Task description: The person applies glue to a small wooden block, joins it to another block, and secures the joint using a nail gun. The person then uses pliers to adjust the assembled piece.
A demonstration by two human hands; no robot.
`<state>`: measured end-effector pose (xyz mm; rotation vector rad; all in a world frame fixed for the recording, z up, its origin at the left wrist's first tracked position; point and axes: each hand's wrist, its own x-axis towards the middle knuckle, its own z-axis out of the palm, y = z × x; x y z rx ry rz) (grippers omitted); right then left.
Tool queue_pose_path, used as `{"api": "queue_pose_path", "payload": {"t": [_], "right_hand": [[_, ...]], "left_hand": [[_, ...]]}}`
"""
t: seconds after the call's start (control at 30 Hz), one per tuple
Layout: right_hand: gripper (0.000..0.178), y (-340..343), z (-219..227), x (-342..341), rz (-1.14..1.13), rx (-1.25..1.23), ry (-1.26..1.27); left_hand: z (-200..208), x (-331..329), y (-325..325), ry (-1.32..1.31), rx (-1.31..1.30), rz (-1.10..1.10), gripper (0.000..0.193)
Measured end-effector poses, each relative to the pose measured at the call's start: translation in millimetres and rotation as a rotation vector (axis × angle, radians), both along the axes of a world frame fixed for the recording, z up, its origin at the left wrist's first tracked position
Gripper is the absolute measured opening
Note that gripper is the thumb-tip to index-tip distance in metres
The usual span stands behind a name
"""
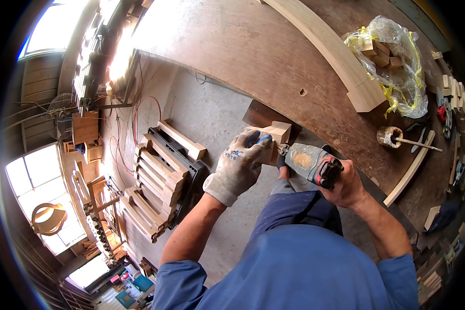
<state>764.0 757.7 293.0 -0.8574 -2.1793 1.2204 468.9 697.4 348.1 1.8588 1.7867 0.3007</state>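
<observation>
My left hand, in a pale knit glove with blue marks on the fingertips, is closed on a light wooden block at the near edge of the bench. My bare right hand is wrapped round a worn grey power drill with a black and red rear end. The drill's chuck points left and meets the block's side near my left fingers. Whether the bit is inside the wood is hidden. A dark brown board lies under the block, sticking out past the bench edge.
The brown workbench bears a large curved wooden piece, a clear plastic bag of wood blocks, a glue-stained pot with a stick, and a thin curved strip. Slatted wooden pieces stack on the floor at left, near red hoses.
</observation>
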Motion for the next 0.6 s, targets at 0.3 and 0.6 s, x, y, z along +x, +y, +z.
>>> {"api": "queue_pose_path", "payload": {"t": [0.3, 0.6], "right_hand": [[0.013, -7.7, 3.5, 6.7, -0.002, -0.017, 0.018], [0.011, -22.4, -3.3, 4.5, -0.005, -0.073, 0.037]], "left_hand": [[-2.2, -0.3, -1.3, 0.012, 0.029, 0.004, 0.068], [-1.1, 0.3, 1.0, 0.030, 0.055, -0.015, 0.070]]}}
